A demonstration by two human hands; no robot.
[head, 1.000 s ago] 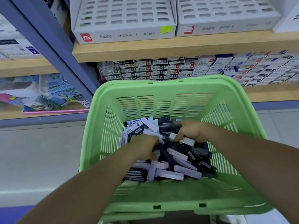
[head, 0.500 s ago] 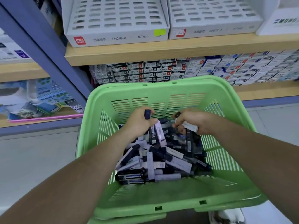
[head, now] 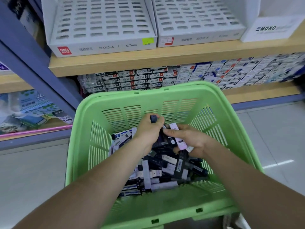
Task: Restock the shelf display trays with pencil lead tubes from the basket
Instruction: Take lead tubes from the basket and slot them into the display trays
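Pinching dark tube (head: 153, 118) upright in left grip (head: 148, 131), clutching pale tubes (head: 179, 138) in right grip (head: 191, 141); trays (head: 102, 47) up ahead, probably nearer left.

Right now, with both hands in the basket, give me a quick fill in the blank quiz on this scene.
1. The left hand and right hand reach into a basket coloured ____.
2. The right hand holds a pale pink tube; the dark blue tube is gripped by the ____ hand.
3. The left display tray is printed ____ mm.
4. The white box beside the trays reads ____.
Missing words: green; left; 0.7; MONO.
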